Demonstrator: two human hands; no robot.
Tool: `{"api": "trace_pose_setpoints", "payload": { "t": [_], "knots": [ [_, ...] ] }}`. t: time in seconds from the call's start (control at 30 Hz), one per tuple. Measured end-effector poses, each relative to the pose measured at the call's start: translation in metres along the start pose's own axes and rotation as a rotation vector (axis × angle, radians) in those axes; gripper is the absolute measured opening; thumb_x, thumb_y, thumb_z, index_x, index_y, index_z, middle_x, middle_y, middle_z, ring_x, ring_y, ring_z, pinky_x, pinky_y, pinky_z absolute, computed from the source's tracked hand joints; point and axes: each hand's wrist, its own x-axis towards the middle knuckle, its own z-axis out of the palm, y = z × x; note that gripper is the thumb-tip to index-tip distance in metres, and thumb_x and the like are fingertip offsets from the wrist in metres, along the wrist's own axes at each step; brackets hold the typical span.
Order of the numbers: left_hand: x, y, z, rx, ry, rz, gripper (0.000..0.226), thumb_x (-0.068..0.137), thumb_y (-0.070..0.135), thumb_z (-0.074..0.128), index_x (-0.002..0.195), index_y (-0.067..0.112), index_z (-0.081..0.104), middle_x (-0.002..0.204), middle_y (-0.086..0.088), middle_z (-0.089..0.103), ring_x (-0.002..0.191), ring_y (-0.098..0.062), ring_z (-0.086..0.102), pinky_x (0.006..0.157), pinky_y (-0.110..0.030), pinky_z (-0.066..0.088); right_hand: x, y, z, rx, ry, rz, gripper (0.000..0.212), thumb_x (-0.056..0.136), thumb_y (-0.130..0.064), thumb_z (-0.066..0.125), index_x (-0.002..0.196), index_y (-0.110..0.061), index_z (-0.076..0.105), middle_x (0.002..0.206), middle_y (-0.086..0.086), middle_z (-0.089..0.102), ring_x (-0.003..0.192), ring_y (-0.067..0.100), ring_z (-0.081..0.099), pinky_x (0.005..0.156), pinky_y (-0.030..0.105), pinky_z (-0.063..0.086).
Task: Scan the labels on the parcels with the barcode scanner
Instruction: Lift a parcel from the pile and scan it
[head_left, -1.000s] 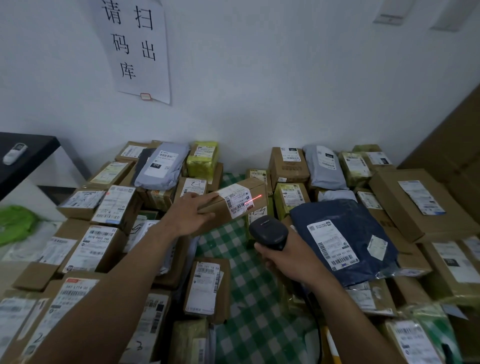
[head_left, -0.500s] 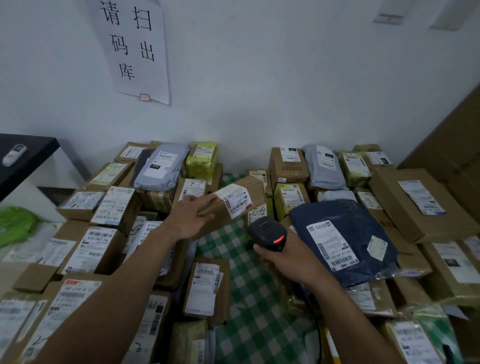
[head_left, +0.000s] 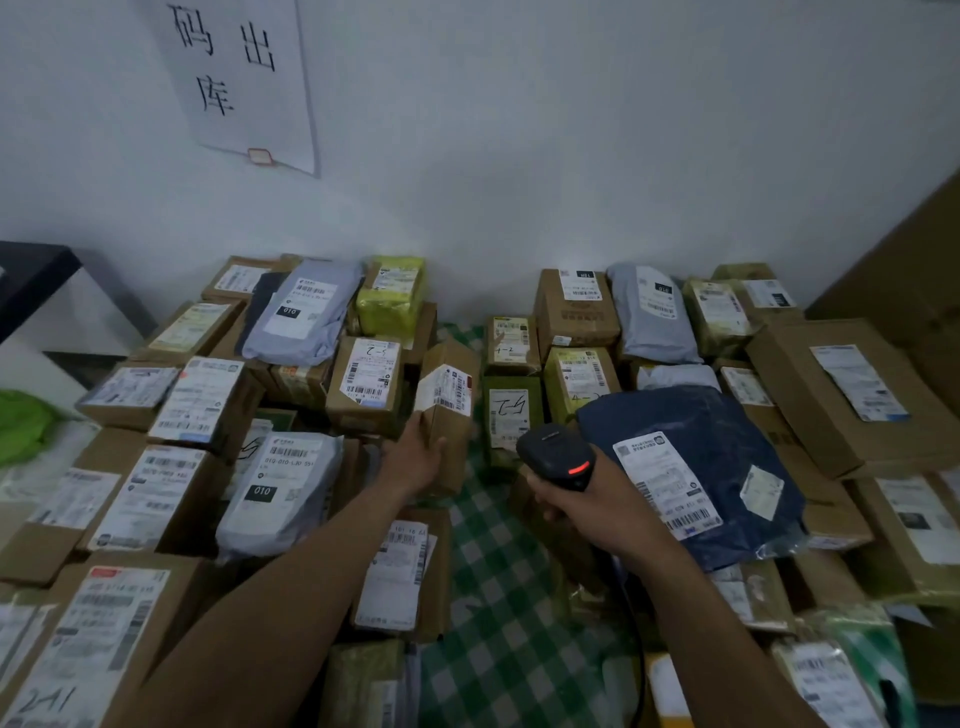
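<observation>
Above the checked cloth (head_left: 498, 597), the left hand (head_left: 415, 460) grips a small box (head_left: 449, 410) beside the scanner (head_left: 558, 454) clasped in the right hand (head_left: 597, 512), with no beam visible, and most surrounding parcels (head_left: 363, 384) seem left to scan.

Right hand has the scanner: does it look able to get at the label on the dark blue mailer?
Probably yes. The right hand grips the barcode scanner just beside the dark blue mailer, whose label lies face up with nothing over it.

Left hand (head_left: 415, 457) grips a tilted cardboard box (head_left: 448, 415); right hand (head_left: 597, 506) holds the scanner (head_left: 558, 454).
</observation>
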Motion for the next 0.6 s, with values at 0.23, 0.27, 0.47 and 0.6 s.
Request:
{"api": "trace_pose_setpoints", "payload": {
  "t": [0.23, 0.27, 0.47, 0.6],
  "knots": [
    [0.038, -0.033, 0.019, -0.038, -0.160, 0.060, 0.047, 0.108, 0.037, 0.049, 0.151, 0.018, 0.042, 0.147, -0.010, 0.054, 0.137, -0.030, 0.050, 0.115, -0.045, 0.037, 0.019, 0.005, 0.003, 0.007, -0.035, 0.020, 0.030, 0.091, -0.021, 0.079, 0.115, -0.033, 0.065, 0.095, -0.006, 0.078, 0.070, 0.008, 0.073, 0.057, 0.013, 0.050],
    [0.046, -0.043, 0.024, 0.009, -0.257, 0.123, 0.049, 0.104, 0.046, 0.054, 0.146, 0.022, 0.047, 0.139, -0.001, 0.061, 0.130, -0.021, 0.057, 0.110, -0.036, 0.041, 0.021, 0.007, 0.003, 0.006, -0.038, 0.023, 0.029, 0.092, -0.021, 0.079, 0.112, -0.035, 0.065, 0.094, -0.007, 0.078, 0.070, 0.009, 0.073, 0.057, 0.014, 0.051],
    [0.032, -0.025, 0.036, 0.458, 0.066, 0.122, 0.054, 0.091, 0.035, 0.066, 0.139, 0.017, 0.048, 0.130, -0.017, 0.057, 0.115, -0.037, 0.061, 0.095, -0.045, 0.053, 0.029, 0.014, 0.001, 0.005, -0.015, 0.045, 0.035, 0.090, -0.026, 0.080, 0.118, -0.037, 0.064, 0.098, -0.009, 0.078, 0.074, 0.013, 0.076, 0.064, 0.020, 0.054],
    [0.037, -0.037, 0.047, 0.311, 0.009, 0.163, 0.052, 0.093, 0.043, 0.051, 0.142, 0.025, 0.052, 0.147, -0.002, 0.050, 0.129, -0.026, 0.054, 0.105, -0.032, 0.049, 0.032, 0.020, -0.001, -0.015, -0.012, 0.052, 0.037, 0.089, -0.029, 0.081, 0.121, -0.037, 0.063, 0.099, -0.010, 0.078, 0.077, 0.016, 0.077, 0.071, 0.027, 0.056]
  ]
}}
